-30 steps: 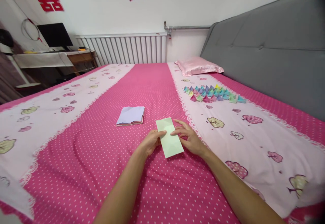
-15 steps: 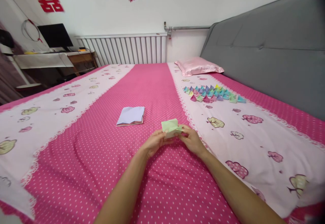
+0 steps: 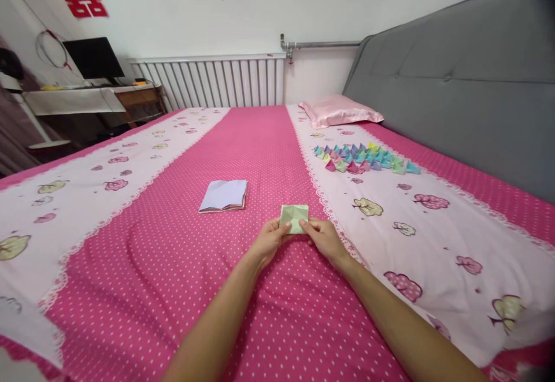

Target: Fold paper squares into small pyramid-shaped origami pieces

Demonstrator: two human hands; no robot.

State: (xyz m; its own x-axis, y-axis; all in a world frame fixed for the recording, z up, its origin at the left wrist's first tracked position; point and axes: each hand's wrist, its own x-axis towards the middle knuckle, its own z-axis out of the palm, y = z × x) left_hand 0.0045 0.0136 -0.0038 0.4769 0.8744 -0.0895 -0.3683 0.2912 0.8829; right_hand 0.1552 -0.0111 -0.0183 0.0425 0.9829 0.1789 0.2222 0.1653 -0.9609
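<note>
Doubled over since a second ago, our green paper (image 3: 295, 214) sits just below centre, pinched in our left hand (image 3: 269, 240) and right hand (image 3: 326, 238), while the folded pieces (image 3: 361, 158) right of centre look done and the paper stack (image 3: 224, 195) left of centre's probably still unused.

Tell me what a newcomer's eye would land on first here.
Probably the bright pink bedspread, which fills the foreground. Right of centre, in front of the pink pillow, the many-coloured folded paper shapes stand out in rows. Near the middle, the left hand and right hand hold a pale green paper.
</note>
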